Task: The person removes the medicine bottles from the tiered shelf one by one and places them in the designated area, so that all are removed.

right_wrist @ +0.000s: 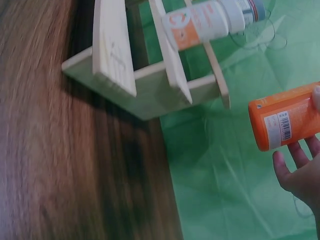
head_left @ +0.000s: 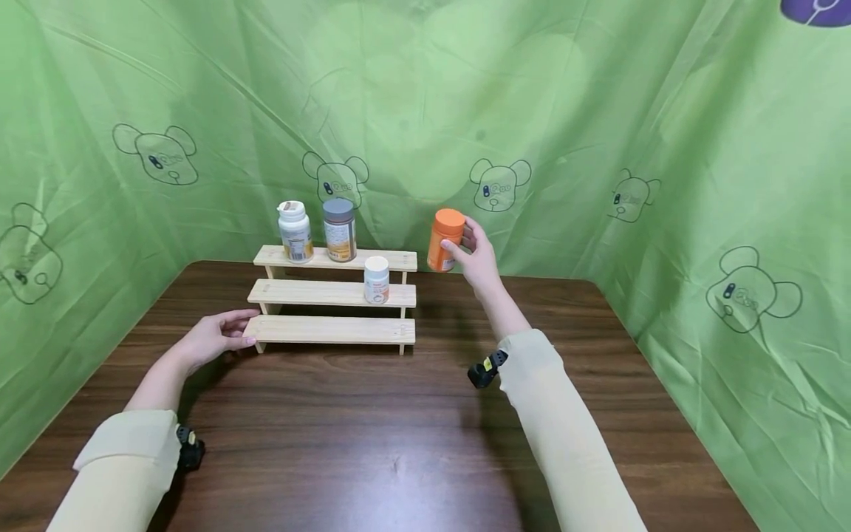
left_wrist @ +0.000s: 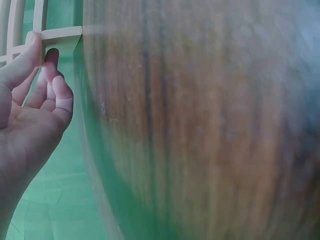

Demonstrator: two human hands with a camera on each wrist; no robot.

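In the head view my right hand [head_left: 482,263] grips an orange pill bottle [head_left: 439,251] with an orange cap, held in the air just right of the top tier. The right wrist view shows the bottle's barcode label [right_wrist: 278,126]. My left hand [head_left: 211,338] pinches the left end of a three-tier wooden display rack [head_left: 326,329] at its lowest tier, thumb at the front. On the top tier stand a white bottle [head_left: 295,230] and a grey-capped bottle [head_left: 340,235]. A small white bottle [head_left: 376,284] stands toward the right end of the middle tier.
The rack stands on a dark wood-grain table [head_left: 372,436], toward its back left. Green cloth [head_left: 412,111] with printed bear heads hangs behind the table and on both sides. Each wrist carries a small black camera, as on the right wrist camera [head_left: 485,370].
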